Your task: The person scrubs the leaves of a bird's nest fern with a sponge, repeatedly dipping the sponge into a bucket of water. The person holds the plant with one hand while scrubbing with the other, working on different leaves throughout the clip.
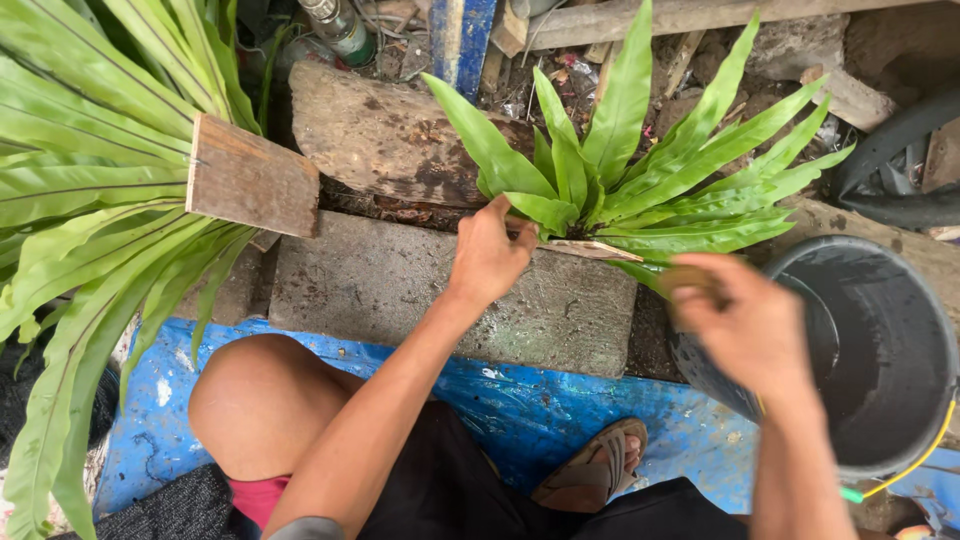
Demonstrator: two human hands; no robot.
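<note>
Nearest the lens, a bare knee (258, 400) is rising over a blue tarp (520, 410), with a sandalled foot (598, 470) tucked beside it. Starting at the far left, a large bird's-nest fern (90, 180) is spreading long green fronds around a weathered wooden board (250, 178). Just right of that, a flat concrete slab (400, 290) is lying along the tarp's edge, with a rough stone block (385, 135) sitting behind it. Moving on, the left hand (487, 255) is reaching forward over the slab, its fingers curled together and pressing at the base of a smaller bird's-nest fern (620, 175), apparently gripping the thin wooden piece (590, 250) on which the plant is sitting. This smaller fern is standing at the slab's far edge, between the stone block and the bucket. Further right, the right hand (745, 325) is hovering, blurred, just beside the fern's lower fronds, fingers bent around something brownish (685, 280); whether they are truly clamping it, I cannot tell. At the far right, a dark grey bucket (890, 290) with a yellow handle (925, 455) is standing upright.
</note>
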